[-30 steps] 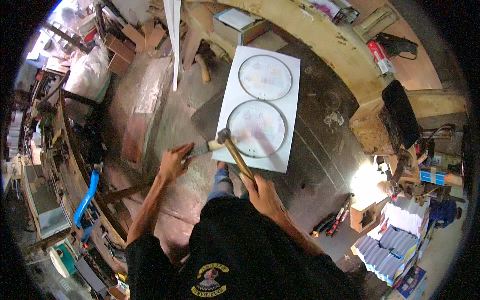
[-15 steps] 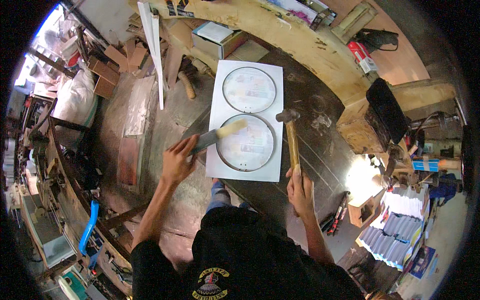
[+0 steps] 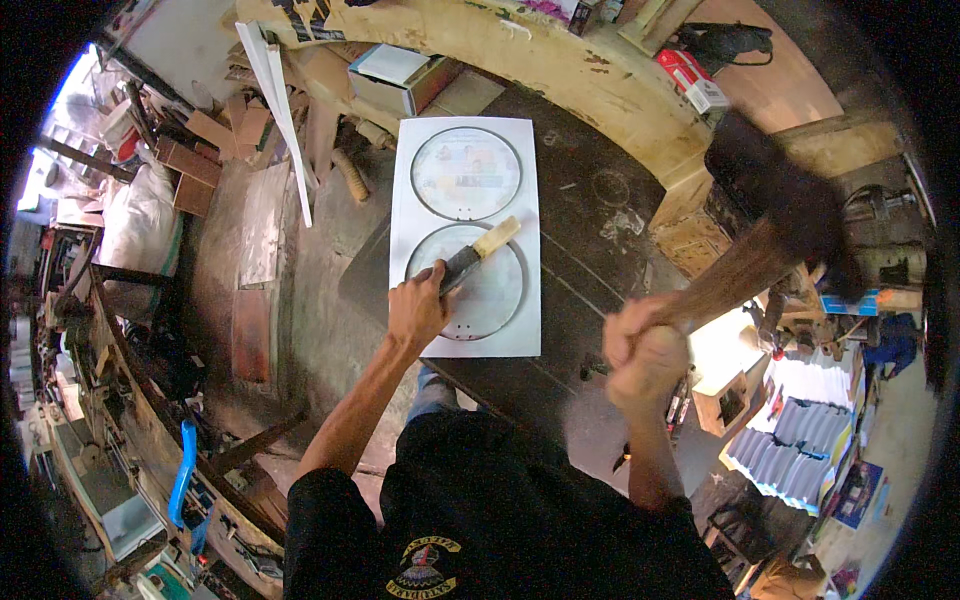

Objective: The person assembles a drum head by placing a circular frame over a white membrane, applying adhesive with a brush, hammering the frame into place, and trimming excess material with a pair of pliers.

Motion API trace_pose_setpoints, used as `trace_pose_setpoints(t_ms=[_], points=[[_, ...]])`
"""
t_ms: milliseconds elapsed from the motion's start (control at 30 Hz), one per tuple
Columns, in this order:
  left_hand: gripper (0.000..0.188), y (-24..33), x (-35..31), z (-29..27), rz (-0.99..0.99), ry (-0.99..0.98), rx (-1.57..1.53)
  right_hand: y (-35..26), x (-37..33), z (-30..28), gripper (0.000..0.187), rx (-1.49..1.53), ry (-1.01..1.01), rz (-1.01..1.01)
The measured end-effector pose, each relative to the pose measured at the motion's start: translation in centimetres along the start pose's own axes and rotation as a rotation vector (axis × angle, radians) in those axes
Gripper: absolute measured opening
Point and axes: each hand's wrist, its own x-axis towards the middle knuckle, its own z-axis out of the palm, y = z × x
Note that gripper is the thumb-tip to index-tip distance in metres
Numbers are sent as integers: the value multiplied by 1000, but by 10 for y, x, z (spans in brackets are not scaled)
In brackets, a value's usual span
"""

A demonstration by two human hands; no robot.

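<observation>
My left hand (image 3: 420,308) is closed around a dark grey bar-shaped tool (image 3: 462,268) with a pale yellow end. It slants over the lower of two thin dark rings (image 3: 467,224); I cannot tell whether it touches. The rings sit one above the other on a white rectangular sheet (image 3: 530,200), faint coloured print showing inside the upper ring (image 3: 467,174). Out to the right, my right hand (image 3: 648,352) grips the wooden handle of a hammer (image 3: 735,272). The hammer is raised and smeared by motion, its dark head toward the upper right.
The sheet lies on a dark work surface (image 3: 590,230). Beyond it curves a worn cream-coloured bench edge (image 3: 560,60). A stack of printed sheets (image 3: 790,440) is at the right. At the left are a white strip (image 3: 275,120), cardboard boxes (image 3: 190,170) and a blue curved handle (image 3: 183,470).
My right hand has swung the hammer up and right, away from the sheet. My left hand has moved right with the bar-shaped tool, now tilted more steeply over the lower ring.
</observation>
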Motion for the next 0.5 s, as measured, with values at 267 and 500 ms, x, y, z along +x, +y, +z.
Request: trace_pose_setpoints(t_ms=[267, 500], points=[[51, 5, 1, 0, -16, -78, 22, 69, 14, -66, 33, -1455, 79, 191], [47, -15, -28, 20, 48, 274, -171, 1, -26, -8, 30, -1306, 104, 462]])
